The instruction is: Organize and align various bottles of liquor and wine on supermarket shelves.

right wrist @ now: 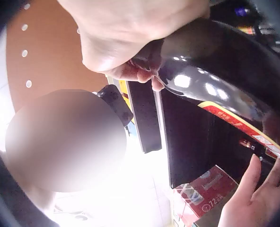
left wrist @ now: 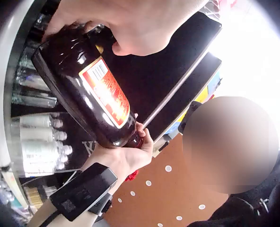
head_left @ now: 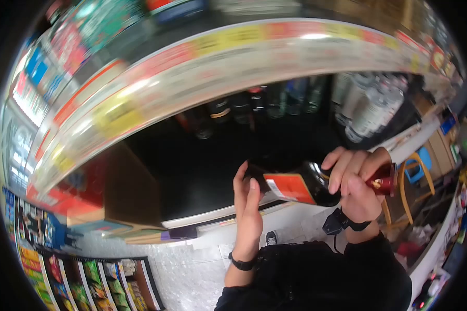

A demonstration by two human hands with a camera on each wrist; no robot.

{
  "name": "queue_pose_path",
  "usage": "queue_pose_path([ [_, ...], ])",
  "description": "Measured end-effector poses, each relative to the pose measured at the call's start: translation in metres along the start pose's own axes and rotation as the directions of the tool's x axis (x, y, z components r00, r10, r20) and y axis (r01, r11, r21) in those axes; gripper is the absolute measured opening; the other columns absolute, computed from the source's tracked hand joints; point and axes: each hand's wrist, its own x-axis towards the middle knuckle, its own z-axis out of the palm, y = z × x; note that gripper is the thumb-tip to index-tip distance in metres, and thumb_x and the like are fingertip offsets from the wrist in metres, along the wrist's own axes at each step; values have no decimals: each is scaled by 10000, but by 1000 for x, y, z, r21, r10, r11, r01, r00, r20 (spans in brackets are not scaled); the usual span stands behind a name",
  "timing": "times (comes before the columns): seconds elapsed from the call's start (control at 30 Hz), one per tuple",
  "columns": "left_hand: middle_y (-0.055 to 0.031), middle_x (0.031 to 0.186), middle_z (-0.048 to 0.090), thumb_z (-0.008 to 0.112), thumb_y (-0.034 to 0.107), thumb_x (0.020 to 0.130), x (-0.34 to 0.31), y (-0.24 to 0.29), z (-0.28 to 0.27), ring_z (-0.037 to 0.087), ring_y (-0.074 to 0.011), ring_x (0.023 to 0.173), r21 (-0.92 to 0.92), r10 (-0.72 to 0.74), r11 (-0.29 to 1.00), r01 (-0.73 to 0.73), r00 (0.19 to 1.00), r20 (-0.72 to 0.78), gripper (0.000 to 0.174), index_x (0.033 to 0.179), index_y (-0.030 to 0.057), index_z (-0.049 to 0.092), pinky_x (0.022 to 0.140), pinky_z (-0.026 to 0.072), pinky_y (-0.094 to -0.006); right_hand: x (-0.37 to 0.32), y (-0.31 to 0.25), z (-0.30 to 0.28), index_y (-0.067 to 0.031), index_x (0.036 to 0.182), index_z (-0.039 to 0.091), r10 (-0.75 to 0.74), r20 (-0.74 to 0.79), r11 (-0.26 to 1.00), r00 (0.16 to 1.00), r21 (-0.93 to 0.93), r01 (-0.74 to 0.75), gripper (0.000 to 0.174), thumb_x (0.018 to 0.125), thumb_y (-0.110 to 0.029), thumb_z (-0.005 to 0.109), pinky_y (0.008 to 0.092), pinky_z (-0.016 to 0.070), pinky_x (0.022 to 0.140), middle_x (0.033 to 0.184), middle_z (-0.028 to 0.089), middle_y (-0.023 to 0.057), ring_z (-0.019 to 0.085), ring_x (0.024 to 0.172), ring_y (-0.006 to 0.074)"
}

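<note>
A dark glass bottle with a red and yellow label and a dark red neck end lies almost level in front of the black shelf. My right hand grips it around the shoulder and neck. At the base end, my left hand touches the bottle with fairly straight fingers, its thumb on the near side. In the left wrist view the bottle slants with its label and barcode toward the camera. From the right wrist, the left fingers appear spread near the base.
Several bottles stand at the back of the shelf, with clear bottles at its right. A price-tag rail curves above. A cardboard box occupies the left end. Snack racks and a wooden chair are farther off.
</note>
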Motion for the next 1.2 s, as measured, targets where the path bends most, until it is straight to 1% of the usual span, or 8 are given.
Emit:
queue_pose_path([
  [0.3,-155,1319,596,485,341,1067,-56,-67,112,607,-242,1213,24,-99,995,96,977,191,605,1561,50,290,1027,479,-395,-79,-97,-103,-99,895,478,-20,-201,994,979,-111,-2,209,883,34,638,514,519,852,705,605,71,661,686,249],
  [0.57,-149,1356,585,495,339,1071,-109,-142,245,598,-232,1212,107,-295,956,275,877,379,607,1578,62,307,1046,464,-386,-148,-191,-217,-94,871,490,-136,-368,941,920,-338,5,185,901,-10,652,479,526,826,680,607,65,647,645,227],
  [0.8,-195,1491,496,490,318,1074,-130,-186,325,543,-270,1299,251,-377,926,281,716,588,615,1567,-4,310,1083,422,-372,-179,-243,-288,-65,890,514,-315,-324,799,892,-598,64,176,875,33,659,491,547,793,675,613,85,664,641,241],
  [0.93,-220,1484,500,530,234,1050,-123,-193,355,554,-276,1296,279,-378,925,259,719,583,606,1552,-33,321,1085,422,-385,-173,-245,-318,-70,904,496,-376,-353,777,857,-624,84,171,898,16,644,504,532,821,693,597,87,647,645,245],
  [1.0,-253,1476,498,584,138,1002,-113,-196,367,533,-319,1331,288,-195,958,6,747,635,612,1532,-52,345,1099,412,-409,-163,-236,-328,-78,912,475,-401,-402,784,823,-615,82,172,919,-9,632,508,517,839,687,570,77,626,644,244],
  [1.03,-253,1476,498,584,138,1002,-108,-198,372,533,-319,1331,287,-196,958,8,749,633,612,1532,-52,345,1099,412,-409,-158,-231,-334,-78,912,475,-398,-401,785,825,-614,80,172,919,-9,632,508,517,839,687,570,77,626,644,244],
  [1.1,-306,1471,475,659,122,947,-92,-202,383,492,-388,1372,358,-4,886,-296,766,643,656,1513,-53,378,1110,402,-432,-145,-218,-347,-77,936,464,-445,-390,768,806,-629,119,174,927,-12,625,505,516,843,699,569,79,619,646,247],
  [1.2,-344,1471,448,728,157,902,-63,-209,398,458,-462,1379,377,158,799,-469,768,620,719,1502,-52,394,1118,393,-463,-118,-193,-366,-73,949,456,-491,-377,760,785,-626,174,165,938,-4,605,504,516,848,722,576,88,616,654,246],
])
